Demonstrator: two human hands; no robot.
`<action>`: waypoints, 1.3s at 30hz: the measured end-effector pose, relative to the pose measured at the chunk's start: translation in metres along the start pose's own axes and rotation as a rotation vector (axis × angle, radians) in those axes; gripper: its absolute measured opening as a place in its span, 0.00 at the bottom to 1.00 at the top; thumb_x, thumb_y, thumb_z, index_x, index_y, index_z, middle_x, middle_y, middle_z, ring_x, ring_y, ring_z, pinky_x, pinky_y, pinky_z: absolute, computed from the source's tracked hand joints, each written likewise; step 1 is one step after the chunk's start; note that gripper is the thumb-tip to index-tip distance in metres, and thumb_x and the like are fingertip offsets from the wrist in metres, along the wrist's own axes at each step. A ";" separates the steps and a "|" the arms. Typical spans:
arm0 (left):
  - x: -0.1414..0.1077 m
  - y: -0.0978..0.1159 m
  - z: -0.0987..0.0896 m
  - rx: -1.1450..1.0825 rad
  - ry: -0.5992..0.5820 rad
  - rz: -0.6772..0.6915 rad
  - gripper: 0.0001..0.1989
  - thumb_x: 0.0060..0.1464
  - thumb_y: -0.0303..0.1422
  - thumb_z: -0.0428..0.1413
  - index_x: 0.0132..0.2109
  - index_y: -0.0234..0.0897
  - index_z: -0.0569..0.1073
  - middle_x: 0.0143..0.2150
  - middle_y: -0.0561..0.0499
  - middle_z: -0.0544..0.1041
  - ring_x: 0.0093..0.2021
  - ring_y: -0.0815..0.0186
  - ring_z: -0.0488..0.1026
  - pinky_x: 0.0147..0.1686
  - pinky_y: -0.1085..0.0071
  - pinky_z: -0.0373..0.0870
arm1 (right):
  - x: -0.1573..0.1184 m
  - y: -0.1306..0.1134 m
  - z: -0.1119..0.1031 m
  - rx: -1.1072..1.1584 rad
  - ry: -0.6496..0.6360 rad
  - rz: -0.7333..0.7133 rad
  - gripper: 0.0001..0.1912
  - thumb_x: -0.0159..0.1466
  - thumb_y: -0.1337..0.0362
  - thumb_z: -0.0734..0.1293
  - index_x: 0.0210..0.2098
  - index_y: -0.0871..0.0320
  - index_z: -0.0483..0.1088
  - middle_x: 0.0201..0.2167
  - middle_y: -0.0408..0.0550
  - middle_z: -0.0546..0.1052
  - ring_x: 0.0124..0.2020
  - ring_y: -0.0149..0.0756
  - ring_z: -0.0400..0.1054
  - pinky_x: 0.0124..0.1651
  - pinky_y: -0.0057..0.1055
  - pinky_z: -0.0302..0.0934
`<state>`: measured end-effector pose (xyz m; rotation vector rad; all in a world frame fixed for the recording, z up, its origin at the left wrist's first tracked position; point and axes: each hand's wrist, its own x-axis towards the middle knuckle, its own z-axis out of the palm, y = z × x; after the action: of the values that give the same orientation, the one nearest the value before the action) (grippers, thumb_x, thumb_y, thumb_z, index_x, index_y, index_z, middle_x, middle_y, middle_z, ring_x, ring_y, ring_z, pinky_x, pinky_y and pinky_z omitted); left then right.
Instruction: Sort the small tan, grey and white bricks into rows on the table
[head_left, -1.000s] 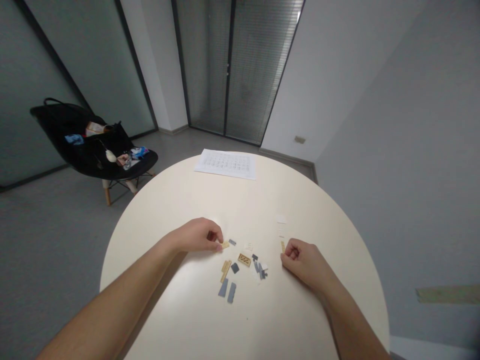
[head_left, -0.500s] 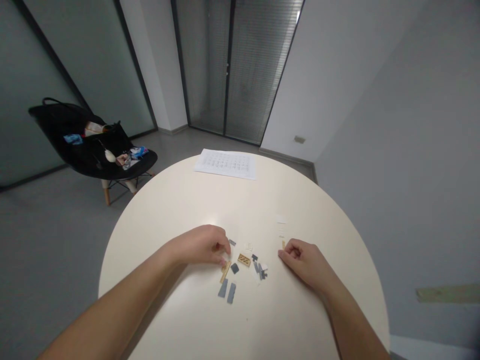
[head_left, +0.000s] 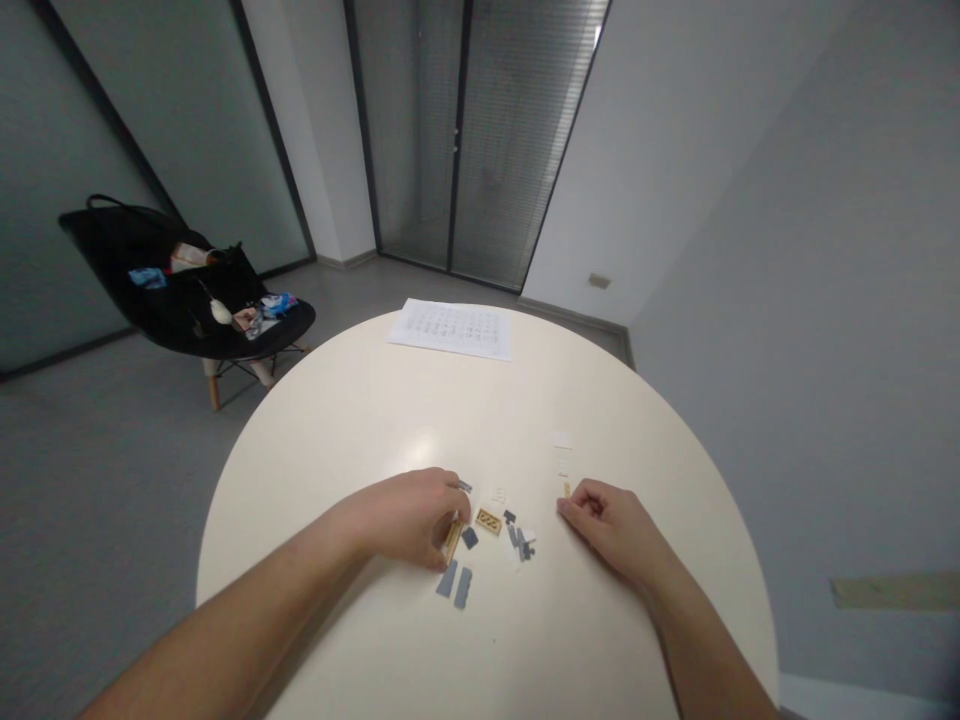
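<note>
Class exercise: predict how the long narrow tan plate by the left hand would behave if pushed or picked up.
The long narrow tan plate looks like rigid moulded plastic, so probably stiff and light. Its flat sides suggest it would slide rather than roll when pushed. Lying thin on the smooth table top, it may be fiddly to pinch up.

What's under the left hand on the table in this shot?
The left hand is over the cream round table. A long tan brick plate shows by its fingertips, and a small grey piece lies just beyond. Whatever may lie beneath the palm is covered and cannot be seen.
</note>
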<state>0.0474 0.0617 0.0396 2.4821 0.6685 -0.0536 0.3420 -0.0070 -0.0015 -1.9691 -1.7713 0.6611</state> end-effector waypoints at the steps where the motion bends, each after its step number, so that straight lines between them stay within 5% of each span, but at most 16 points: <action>1: 0.000 0.001 0.000 0.004 0.012 0.010 0.14 0.40 0.32 0.65 0.37 0.39 0.75 0.37 0.48 0.73 0.39 0.59 0.70 0.36 0.69 0.65 | 0.000 -0.001 0.000 -0.003 -0.004 -0.002 0.17 0.60 0.51 0.63 0.22 0.55 0.66 0.18 0.41 0.70 0.22 0.31 0.61 0.25 0.28 0.50; 5: 0.001 0.002 0.003 -0.018 0.041 0.044 0.09 0.39 0.30 0.61 0.32 0.38 0.73 0.34 0.49 0.72 0.37 0.61 0.69 0.36 0.69 0.66 | -0.001 -0.005 -0.002 -0.003 -0.004 -0.006 0.16 0.60 0.51 0.63 0.23 0.55 0.67 0.19 0.42 0.70 0.22 0.32 0.61 0.26 0.28 0.50; 9: 0.001 -0.003 0.000 -0.146 0.090 0.003 0.14 0.40 0.31 0.60 0.38 0.37 0.72 0.38 0.49 0.72 0.38 0.62 0.68 0.38 0.69 0.66 | -0.002 -0.007 -0.003 0.012 0.011 0.006 0.17 0.60 0.51 0.63 0.23 0.55 0.68 0.18 0.42 0.71 0.21 0.32 0.61 0.25 0.28 0.51; 16: 0.003 -0.026 0.004 -0.568 0.156 -0.048 0.18 0.41 0.29 0.60 0.40 0.39 0.63 0.28 0.58 0.67 0.27 0.71 0.63 0.26 0.76 0.59 | -0.003 -0.003 -0.001 0.036 0.036 -0.026 0.17 0.61 0.50 0.63 0.24 0.55 0.68 0.19 0.43 0.71 0.21 0.32 0.61 0.25 0.28 0.51; 22: 0.007 -0.042 0.011 -0.780 0.129 -0.095 0.11 0.50 0.34 0.59 0.29 0.36 0.65 0.21 0.58 0.67 0.21 0.74 0.61 0.21 0.77 0.54 | -0.004 -0.004 -0.002 0.054 0.035 -0.024 0.17 0.61 0.50 0.63 0.24 0.55 0.68 0.18 0.42 0.70 0.21 0.32 0.60 0.24 0.28 0.50; 31: 0.011 -0.042 0.016 -0.964 0.199 -0.146 0.16 0.46 0.39 0.66 0.29 0.33 0.70 0.21 0.54 0.73 0.22 0.71 0.70 0.23 0.75 0.66 | -0.006 -0.008 0.000 0.099 0.043 -0.041 0.17 0.62 0.50 0.63 0.25 0.56 0.70 0.19 0.43 0.72 0.20 0.31 0.61 0.24 0.28 0.52; 39: 0.020 -0.030 0.030 -1.083 0.249 -0.066 0.17 0.43 0.39 0.68 0.29 0.30 0.72 0.23 0.50 0.76 0.22 0.71 0.71 0.22 0.76 0.67 | -0.016 -0.038 0.022 0.152 0.042 -0.346 0.14 0.61 0.54 0.68 0.40 0.56 0.77 0.23 0.44 0.75 0.21 0.29 0.62 0.26 0.27 0.55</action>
<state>0.0544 0.0762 -0.0046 1.4262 0.6371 0.4750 0.2973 -0.0193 0.0050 -1.5168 -1.9107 0.6107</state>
